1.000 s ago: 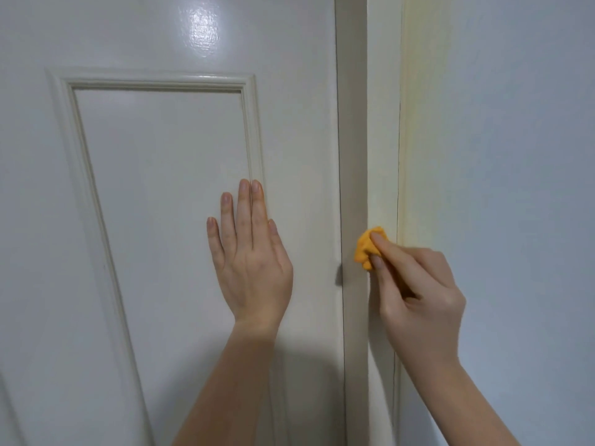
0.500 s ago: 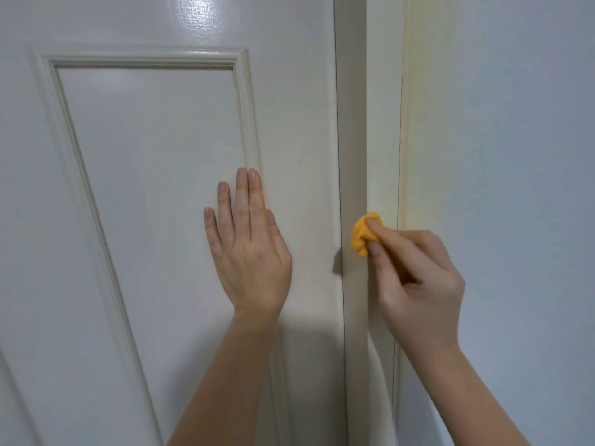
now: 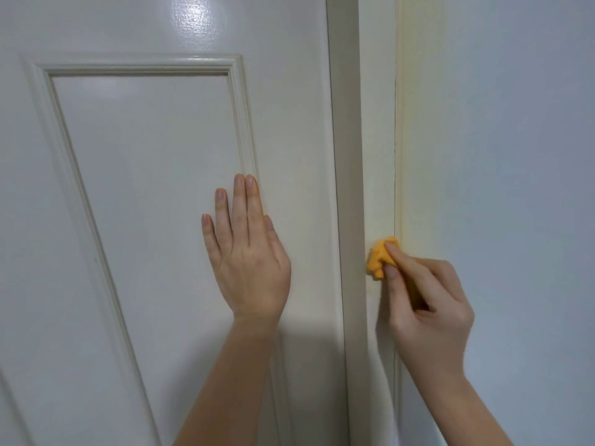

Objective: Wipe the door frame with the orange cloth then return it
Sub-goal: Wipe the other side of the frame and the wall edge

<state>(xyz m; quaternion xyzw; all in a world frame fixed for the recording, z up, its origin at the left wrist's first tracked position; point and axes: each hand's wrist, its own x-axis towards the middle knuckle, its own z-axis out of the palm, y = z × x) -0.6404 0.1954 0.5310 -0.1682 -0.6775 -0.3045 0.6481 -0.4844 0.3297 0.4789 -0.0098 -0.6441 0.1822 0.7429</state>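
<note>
The cream door frame (image 3: 376,130) runs vertically just right of centre, between the white panelled door (image 3: 145,156) and the wall. A small bunched orange cloth (image 3: 377,257) is pressed against the frame's face. My right hand (image 3: 425,300) pinches the cloth between fingertips and thumb; most of the cloth is hidden inside the grip. My left hand (image 3: 248,252) lies flat on the door with straight fingers, just left of the door's edge.
A pale grey-blue wall (image 3: 499,188) fills the right side. The door has a raised rectangular panel moulding (image 3: 238,117) at upper left. A dark gap line runs along the frame's right edge.
My right hand has slid the cloth rightward across the frame's face, toward the wall edge, and slightly downward. My left hand stays flat on the door.
</note>
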